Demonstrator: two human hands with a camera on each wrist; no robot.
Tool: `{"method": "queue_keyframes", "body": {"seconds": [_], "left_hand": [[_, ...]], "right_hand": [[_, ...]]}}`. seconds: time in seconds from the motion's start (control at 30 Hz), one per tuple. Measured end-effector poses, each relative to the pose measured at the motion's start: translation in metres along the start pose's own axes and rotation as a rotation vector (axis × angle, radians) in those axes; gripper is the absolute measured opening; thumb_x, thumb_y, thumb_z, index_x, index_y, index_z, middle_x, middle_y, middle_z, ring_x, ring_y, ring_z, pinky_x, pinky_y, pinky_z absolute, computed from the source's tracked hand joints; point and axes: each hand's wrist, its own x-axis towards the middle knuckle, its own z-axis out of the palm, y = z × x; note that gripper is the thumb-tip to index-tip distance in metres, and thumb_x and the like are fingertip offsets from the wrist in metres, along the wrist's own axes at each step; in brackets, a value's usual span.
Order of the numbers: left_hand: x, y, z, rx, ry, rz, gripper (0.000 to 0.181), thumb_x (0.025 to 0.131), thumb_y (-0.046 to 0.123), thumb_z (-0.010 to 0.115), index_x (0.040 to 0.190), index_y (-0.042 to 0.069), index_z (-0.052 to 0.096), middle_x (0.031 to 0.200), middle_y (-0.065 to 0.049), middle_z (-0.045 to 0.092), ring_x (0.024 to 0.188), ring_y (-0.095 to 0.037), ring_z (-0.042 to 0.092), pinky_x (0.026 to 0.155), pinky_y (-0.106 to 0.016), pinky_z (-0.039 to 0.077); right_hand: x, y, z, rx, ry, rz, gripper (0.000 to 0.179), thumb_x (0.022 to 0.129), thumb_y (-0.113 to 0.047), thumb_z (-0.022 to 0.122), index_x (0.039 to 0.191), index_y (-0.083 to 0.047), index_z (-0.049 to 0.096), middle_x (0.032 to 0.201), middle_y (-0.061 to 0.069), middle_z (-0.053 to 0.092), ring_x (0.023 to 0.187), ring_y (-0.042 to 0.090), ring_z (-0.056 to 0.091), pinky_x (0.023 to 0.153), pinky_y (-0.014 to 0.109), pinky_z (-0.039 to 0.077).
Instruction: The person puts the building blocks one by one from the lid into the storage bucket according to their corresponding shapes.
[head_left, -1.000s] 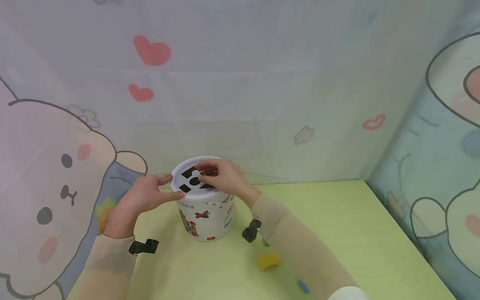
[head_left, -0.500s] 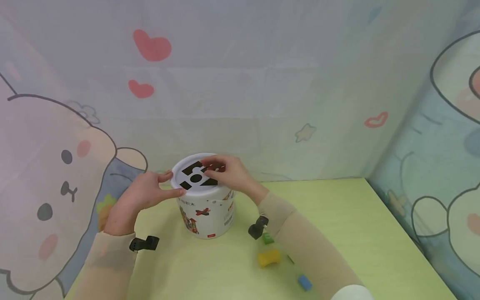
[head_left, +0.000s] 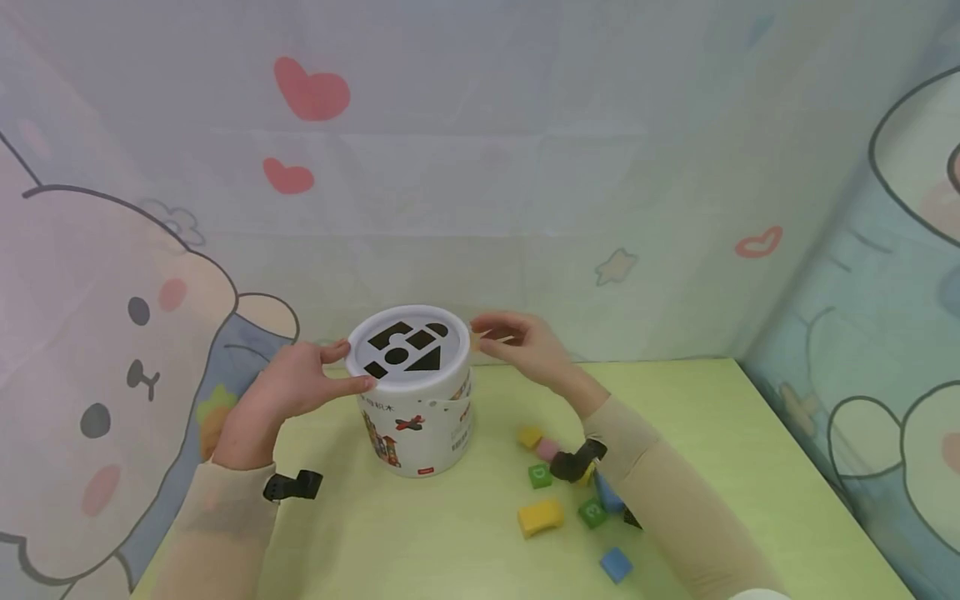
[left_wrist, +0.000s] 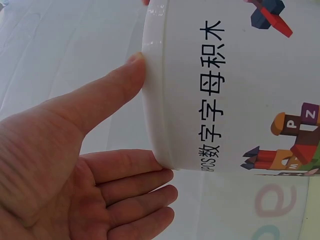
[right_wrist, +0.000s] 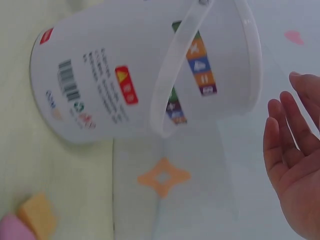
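A white bucket (head_left: 416, 442) with block pictures and dark lettering stands upright on the table. Its white lid (head_left: 454, 358) has several dark cut-outs, including a circle, a square and a triangle. My left hand (head_left: 303, 383) is spread at the near left of the lid, thumb and forefinger tips touching the rim (left_wrist: 155, 100); the other fingers extend loosely below in the left wrist view. To the right of the bucket, my right hand (head_left: 528, 346) hovers with relaxed fingers and nothing in them. In the right wrist view, a gap separates its fingertips from the bucket.
Toy blocks lie to the bucket's right, among them a yellow one with curved sides (head_left: 541, 518), a green letter block (head_left: 540, 476), a blue block (head_left: 617, 565) and a pink block (head_left: 547, 450). My right sleeve (head_left: 675, 492) partly covers others. A printed cloth wall (head_left: 540, 192) rises close behind.
My right hand has left the lid and moved right, uncovering all the cut-outs and more blocks on the table. The left hand stays at the rim.
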Motion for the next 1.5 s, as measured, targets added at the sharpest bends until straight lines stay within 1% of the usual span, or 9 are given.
{"method": "queue_keyframes", "body": {"seconds": [0.13, 0.3, 0.37, 0.5, 0.67, 0.93, 1.03, 1.3, 1.5], "left_hand": [[0.0, -0.001, 0.001, 0.002, 0.001, -0.005, 0.103, 0.09, 0.069, 0.076, 0.16, 0.0, 0.045, 0.149, -0.03, 0.056, 0.105, -0.034, 0.058, 0.072, -0.041, 0.044], [-0.002, 0.001, 0.0, 0.003, 0.004, -0.007, 0.103, 0.09, 0.069, 0.076, 0.16, 0.0, 0.045, 0.145, -0.029, 0.06, 0.11, -0.034, 0.057, 0.074, -0.041, 0.045], [-0.002, 0.002, 0.0, -0.004, 0.0, -0.008, 0.102, 0.09, 0.068, 0.076, 0.16, 0.001, 0.045, 0.129, -0.028, 0.069, 0.109, -0.035, 0.057, 0.073, -0.041, 0.045], [-0.002, 0.004, 0.0, -0.01, -0.001, -0.006, 0.1, 0.091, 0.066, 0.077, 0.16, 0.001, 0.045, 0.105, -0.023, 0.073, 0.105, -0.034, 0.058, 0.072, -0.04, 0.044], [-0.002, 0.004, 0.0, -0.034, -0.009, -0.013, 0.1, 0.091, 0.063, 0.078, 0.161, 0.0, 0.043, 0.071, -0.01, 0.062, 0.079, -0.027, 0.049, 0.065, -0.038, 0.04], [-0.003, 0.004, 0.001, -0.057, -0.002, -0.005, 0.098, 0.091, 0.06, 0.08, 0.16, 0.001, 0.044, 0.059, -0.007, 0.058, 0.062, -0.019, 0.033, 0.061, -0.037, 0.036], [-0.003, 0.004, 0.001, -0.056, 0.003, -0.001, 0.097, 0.091, 0.06, 0.08, 0.16, 0.001, 0.045, 0.058, -0.007, 0.058, 0.061, -0.019, 0.032, 0.061, -0.037, 0.036], [-0.004, 0.003, 0.0, -0.051, 0.012, 0.001, 0.098, 0.09, 0.062, 0.08, 0.16, 0.002, 0.046, 0.059, -0.006, 0.059, 0.07, -0.023, 0.041, 0.064, -0.037, 0.037], [-0.003, 0.002, 0.001, -0.062, 0.013, -0.004, 0.098, 0.089, 0.064, 0.08, 0.16, 0.004, 0.047, 0.064, -0.007, 0.062, 0.068, -0.021, 0.039, 0.066, -0.038, 0.038]], "right_hand": [[-0.02, 0.011, -0.023, -0.026, -0.005, 0.046, 0.032, 0.103, -0.013, 0.074, 0.134, -0.006, 0.074, 0.133, 0.01, 0.073, 0.115, 0.024, 0.069, 0.097, 0.038, 0.056], [-0.05, 0.03, -0.047, -0.075, -0.025, 0.111, 0.032, 0.103, -0.015, 0.075, 0.134, -0.008, 0.074, 0.132, 0.01, 0.073, 0.115, 0.025, 0.069, 0.096, 0.034, 0.056], [-0.064, 0.04, -0.055, -0.094, -0.042, 0.138, 0.033, 0.104, -0.017, 0.075, 0.135, -0.008, 0.073, 0.131, 0.012, 0.073, 0.115, 0.025, 0.069, 0.096, 0.033, 0.056], [-0.091, 0.058, -0.071, -0.124, -0.081, 0.19, 0.035, 0.104, -0.02, 0.075, 0.137, -0.01, 0.072, 0.133, 0.015, 0.072, 0.116, 0.024, 0.069, 0.097, 0.033, 0.055], [-0.122, 0.079, -0.089, -0.147, -0.13, 0.27, 0.037, 0.103, -0.024, 0.075, 0.138, -0.012, 0.072, 0.135, 0.014, 0.071, 0.116, 0.024, 0.068, 0.096, 0.031, 0.055], [-0.168, 0.095, -0.112, -0.144, -0.228, 0.342, 0.042, 0.103, -0.023, 0.075, 0.137, 0.001, 0.069, 0.134, 0.021, 0.07, 0.113, 0.017, 0.069, 0.092, 0.028, 0.056], [-0.18, 0.097, -0.117, -0.151, -0.244, 0.354, 0.041, 0.103, -0.021, 0.075, 0.137, 0.003, 0.069, 0.132, 0.022, 0.071, 0.111, 0.016, 0.07, 0.092, 0.027, 0.055], [-0.198, 0.106, -0.122, -0.105, -0.271, 0.421, 0.049, 0.101, -0.018, 0.078, 0.143, 0.002, 0.064, 0.137, 0.019, 0.069, 0.117, 0.021, 0.069, 0.094, 0.027, 0.054], [-0.207, 0.109, -0.12, -0.088, -0.286, 0.446, 0.057, 0.099, -0.021, 0.08, 0.147, 0.002, 0.06, 0.142, 0.019, 0.066, 0.121, 0.027, 0.067, 0.095, 0.026, 0.054]]}}
